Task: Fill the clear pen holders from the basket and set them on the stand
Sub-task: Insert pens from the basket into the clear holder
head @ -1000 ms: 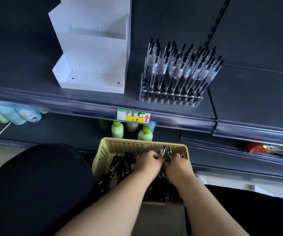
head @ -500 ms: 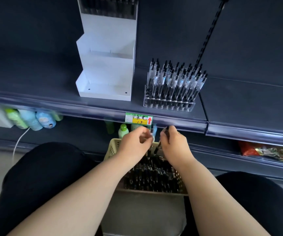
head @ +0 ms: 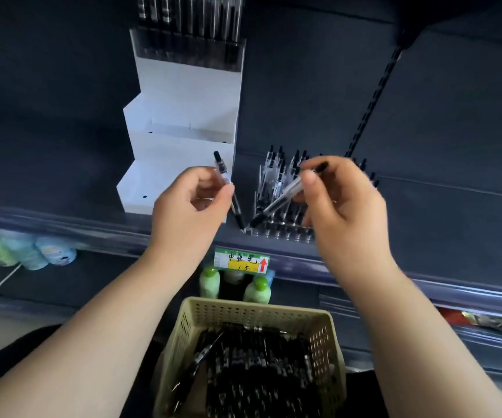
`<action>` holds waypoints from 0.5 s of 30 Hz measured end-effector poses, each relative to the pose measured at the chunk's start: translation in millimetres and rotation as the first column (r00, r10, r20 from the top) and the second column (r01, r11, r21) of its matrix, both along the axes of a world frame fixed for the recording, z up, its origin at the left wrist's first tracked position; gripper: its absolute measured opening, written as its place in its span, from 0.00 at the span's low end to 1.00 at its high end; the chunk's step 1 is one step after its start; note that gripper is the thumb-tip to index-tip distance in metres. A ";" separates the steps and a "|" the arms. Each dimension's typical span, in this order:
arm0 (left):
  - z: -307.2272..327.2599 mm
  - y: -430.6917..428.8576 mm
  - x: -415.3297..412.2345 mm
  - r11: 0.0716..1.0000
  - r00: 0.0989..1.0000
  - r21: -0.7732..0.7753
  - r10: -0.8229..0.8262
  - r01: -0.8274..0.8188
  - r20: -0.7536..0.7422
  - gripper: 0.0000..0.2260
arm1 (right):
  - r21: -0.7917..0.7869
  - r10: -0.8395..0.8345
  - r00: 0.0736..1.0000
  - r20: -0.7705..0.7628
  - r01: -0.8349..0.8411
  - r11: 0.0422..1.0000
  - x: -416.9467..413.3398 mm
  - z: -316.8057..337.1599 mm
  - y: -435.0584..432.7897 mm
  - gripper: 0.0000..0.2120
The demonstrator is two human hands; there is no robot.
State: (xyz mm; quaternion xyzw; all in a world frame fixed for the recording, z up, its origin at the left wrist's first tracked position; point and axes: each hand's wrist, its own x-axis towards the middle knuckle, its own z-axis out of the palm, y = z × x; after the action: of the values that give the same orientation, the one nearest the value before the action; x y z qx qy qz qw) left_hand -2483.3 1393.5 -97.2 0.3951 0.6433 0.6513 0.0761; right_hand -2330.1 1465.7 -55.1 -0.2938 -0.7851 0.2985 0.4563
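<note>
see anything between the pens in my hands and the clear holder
Nothing visible. The left hand and right hand aim the left pen and right pen down at the clear holder, by its front left corner. It looks crowded; the right hand hides part.

single head-worn view, looking forward and down, close over basket (head: 252, 315), shelf (head: 425, 206) just beyond

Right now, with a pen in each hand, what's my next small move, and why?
Probably slot the pen in the right hand tip-down into the clear holder: its tip hovers at the holder's near-left corner. The left hand holds a second pen. Free holes are blurred.
</note>
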 end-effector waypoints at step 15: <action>-5.8 65.1 -30.8 1.000 0.992 -0.006 -0.003 0.004 0.127 0.06 | 0.116 -0.058 0.985 0.160 0.040 0.992 -46.7 -5.7 81.6 0.08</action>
State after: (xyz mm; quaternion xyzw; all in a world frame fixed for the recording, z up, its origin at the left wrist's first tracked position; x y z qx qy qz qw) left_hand -2514.1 1458.6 -103.0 0.3538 0.6386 0.6729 0.1192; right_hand -2376.8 1547.3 -60.8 -0.3103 -0.8279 0.2173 0.4137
